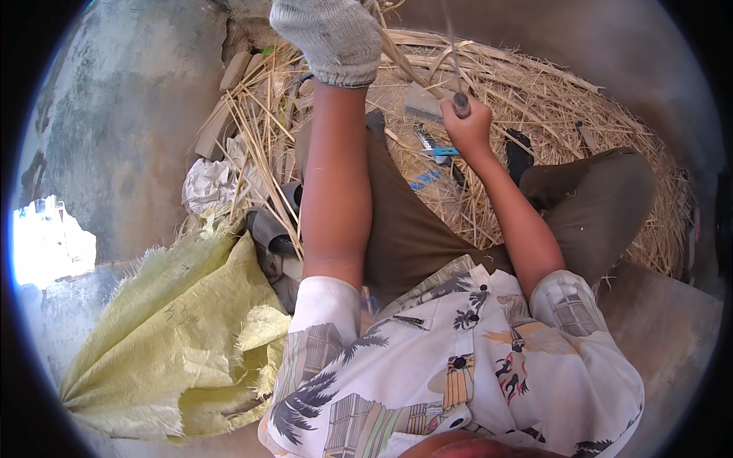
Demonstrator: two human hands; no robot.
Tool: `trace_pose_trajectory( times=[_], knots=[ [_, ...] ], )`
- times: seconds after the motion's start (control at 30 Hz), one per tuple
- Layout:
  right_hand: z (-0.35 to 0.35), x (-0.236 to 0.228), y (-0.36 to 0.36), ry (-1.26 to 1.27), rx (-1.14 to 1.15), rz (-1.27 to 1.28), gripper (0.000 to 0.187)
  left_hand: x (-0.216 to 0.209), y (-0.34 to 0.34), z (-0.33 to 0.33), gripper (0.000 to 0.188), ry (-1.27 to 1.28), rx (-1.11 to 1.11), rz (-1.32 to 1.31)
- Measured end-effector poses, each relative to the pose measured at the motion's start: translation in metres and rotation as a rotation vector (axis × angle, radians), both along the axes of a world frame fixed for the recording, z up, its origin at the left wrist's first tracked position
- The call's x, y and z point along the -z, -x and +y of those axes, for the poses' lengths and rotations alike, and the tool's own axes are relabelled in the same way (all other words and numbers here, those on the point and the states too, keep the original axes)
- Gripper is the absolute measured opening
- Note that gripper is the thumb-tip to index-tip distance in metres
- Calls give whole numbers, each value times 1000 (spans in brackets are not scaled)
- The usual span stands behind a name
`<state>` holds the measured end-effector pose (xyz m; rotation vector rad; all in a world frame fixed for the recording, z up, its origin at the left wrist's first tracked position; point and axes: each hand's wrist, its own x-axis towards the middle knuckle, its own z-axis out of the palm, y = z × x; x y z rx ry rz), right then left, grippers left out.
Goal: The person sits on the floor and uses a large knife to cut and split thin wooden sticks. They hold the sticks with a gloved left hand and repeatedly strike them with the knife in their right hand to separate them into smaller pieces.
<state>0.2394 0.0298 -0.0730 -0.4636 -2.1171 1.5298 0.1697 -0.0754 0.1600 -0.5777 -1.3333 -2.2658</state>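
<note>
My left hand (334, 44), in a grey knitted glove, is raised at the top edge, closed, with its fingertips cut off by the frame. A pale split-bamboo strip (402, 64) comes out beside the glove and slants down toward my right hand. My right hand (471, 128), bare, is wrapped round the dark round handle of a knife (460, 104). Its thin blade points up and away and is blurred near the top edge. The strip passes close to the knife handle; whether the blade touches it I cannot tell.
Straw-like shavings (603, 145) cover the ground around my crossed legs. Among them lie a grey block (424, 101) and a blue-banded tool (440, 152). To the left are a yellow woven sack (175, 336), crumpled white plastic (208, 185), dark footwear (269, 231) and a wall (137, 99).
</note>
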Motion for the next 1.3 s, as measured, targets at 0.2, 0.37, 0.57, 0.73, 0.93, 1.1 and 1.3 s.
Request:
trace_pose_trajectory(
  times=[0.2, 0.37, 0.57, 0.73, 0.93, 1.1, 1.3],
  knots=[
    [43, 161, -1, 30, 21, -775, 22, 9, 8, 1, 65, -111, 110, 38],
    [33, 150, -5, 499, -64, -819, 17, 8, 9, -1, 66, -24, 126, 135],
    [-8, 111, 1, 1261, -412, -638, 18, -21, 49, -87, 73, -26, 432, 291],
    [10, 91, 16, 504, -190, -601, 22, -18, 47, -115, 77, -252, -263, 97],
    [-16, -32, 0, -227, -192, -363, 29, -39, -28, -100, 74, -159, 173, 300],
    [59, -2, 13, -273, -76, -449, 25, -70, -99, -161, 62, -37, 441, 511],
    [63, 33, 15, 31, -95, -403, 20, -112, -120, -194, 63, -130, 372, 494]
  ],
)
